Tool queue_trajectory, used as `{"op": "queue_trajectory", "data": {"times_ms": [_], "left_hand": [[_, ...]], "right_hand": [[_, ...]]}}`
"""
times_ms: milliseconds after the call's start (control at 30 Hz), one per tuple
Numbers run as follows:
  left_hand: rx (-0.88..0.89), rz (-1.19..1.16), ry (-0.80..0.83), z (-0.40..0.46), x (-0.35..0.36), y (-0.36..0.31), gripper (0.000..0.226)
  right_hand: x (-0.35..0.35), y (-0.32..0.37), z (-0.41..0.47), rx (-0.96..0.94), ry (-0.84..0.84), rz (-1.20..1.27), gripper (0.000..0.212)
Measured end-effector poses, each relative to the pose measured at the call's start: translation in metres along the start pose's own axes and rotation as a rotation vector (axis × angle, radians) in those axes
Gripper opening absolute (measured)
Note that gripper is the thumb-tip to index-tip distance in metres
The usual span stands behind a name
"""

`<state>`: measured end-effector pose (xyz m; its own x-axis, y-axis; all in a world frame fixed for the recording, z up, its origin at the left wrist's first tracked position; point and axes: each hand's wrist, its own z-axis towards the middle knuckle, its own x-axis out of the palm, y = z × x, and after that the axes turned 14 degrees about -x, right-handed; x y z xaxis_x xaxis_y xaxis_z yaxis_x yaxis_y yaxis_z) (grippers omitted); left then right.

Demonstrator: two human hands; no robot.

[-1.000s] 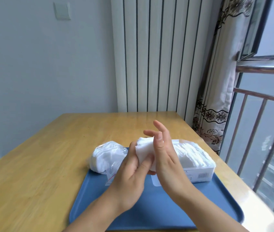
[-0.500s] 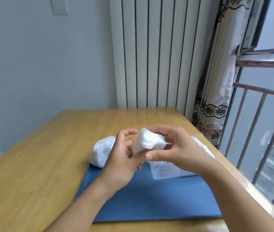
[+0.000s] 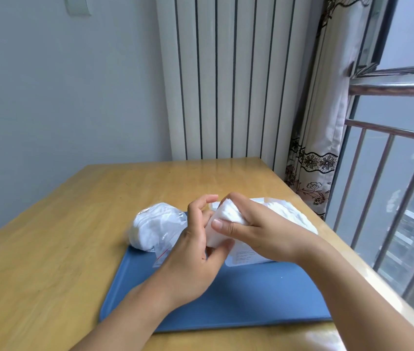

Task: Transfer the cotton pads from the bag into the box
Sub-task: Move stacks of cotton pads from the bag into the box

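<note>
Cotton pads (image 3: pixel 157 225) fill the clear bag (image 3: pixel 161 239) at the blue tray's (image 3: pixel 251 297) left rear corner. Your left hand (image 3: pixel 190 259) and right hand (image 3: pixel 256 229) both grip one white stack (image 3: pixel 222 224) above the tray. Behind your right hand, the box (image 3: pixel 249 257) already holds pads.

box (image 3: pixel 247 257) mostly hidden behind hands (image 3: pixel 226 239), label print unreadable, bag (image 3: pixel 150 226) blurred

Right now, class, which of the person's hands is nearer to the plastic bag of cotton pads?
Left. The left hand is right beside the bag, overlapping its near corner. The right hand is farther off toward the box, gripping a stack of cotton pads.
</note>
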<state>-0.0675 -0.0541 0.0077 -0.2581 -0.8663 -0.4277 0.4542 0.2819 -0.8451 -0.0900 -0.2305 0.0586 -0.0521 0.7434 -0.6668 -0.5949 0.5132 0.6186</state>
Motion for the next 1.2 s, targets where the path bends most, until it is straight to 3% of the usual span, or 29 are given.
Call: {"op": "queue_trajectory", "data": {"times_ms": [67, 167, 233, 267, 333, 400, 433, 567, 733, 833, 933, 1067, 1200], "left_hand": [[0.035, -0.001, -0.013, -0.001, 0.003, 0.0, 0.075], [0.025, -0.033, -0.079, 0.001, 0.005, 0.001, 0.084], [0.019, 0.048, -0.106, 0.003, 0.003, 0.002, 0.074], [0.018, 0.115, -0.099, 0.003, 0.002, 0.003, 0.067], [0.012, 0.247, -0.046, 0.002, 0.001, 0.003, 0.053], [-0.009, 0.365, 0.034, 0.002, 0.002, 0.005, 0.044], [-0.02, 0.409, 0.07, 0.002, 0.003, 0.006, 0.041], [-0.011, 0.466, 0.127, 0.005, 0.003, 0.01, 0.023], [0.03, 0.477, 0.132, 0.009, 0.005, 0.014, 0.015], [0.049, 0.486, 0.139, 0.01, 0.006, 0.012, 0.013], [0.06, 0.478, 0.135, 0.011, 0.007, 0.012, 0.012], [0.059, 0.458, 0.143, 0.01, 0.007, 0.012, 0.012], [0.069, 0.441, 0.153, 0.009, 0.008, 0.01, 0.012]], "right_hand": [[-0.005, -0.002, 0.003, 0.008, -0.064, 0.01, 0.055], [-0.024, -0.014, 0.006, 0.053, -0.402, -0.04, 0.058], [-0.042, -0.024, 0.003, 0.156, -0.627, 0.039, 0.053], [-0.049, -0.026, -0.001, 0.209, -0.65, 0.14, 0.046], [-0.056, -0.028, -0.009, 0.315, -0.518, 0.342, 0.036], [-0.053, -0.029, -0.012, 0.412, -0.345, 0.347, 0.026], [-0.05, -0.031, -0.011, 0.455, -0.288, 0.259, 0.024], [-0.039, -0.04, -0.002, 0.567, -0.198, -0.083, 0.063], [-0.02, -0.042, 0.002, 0.623, -0.046, -0.544, 0.058], [-0.015, -0.035, 0.003, 0.67, -0.015, -0.774, 0.044], [-0.015, -0.03, 0.003, 0.681, -0.016, -0.813, 0.04], [-0.017, -0.03, 0.004, 0.686, 0.012, -0.832, 0.044], [-0.014, -0.03, 0.003, 0.657, 0.005, -0.807, 0.061]]}}
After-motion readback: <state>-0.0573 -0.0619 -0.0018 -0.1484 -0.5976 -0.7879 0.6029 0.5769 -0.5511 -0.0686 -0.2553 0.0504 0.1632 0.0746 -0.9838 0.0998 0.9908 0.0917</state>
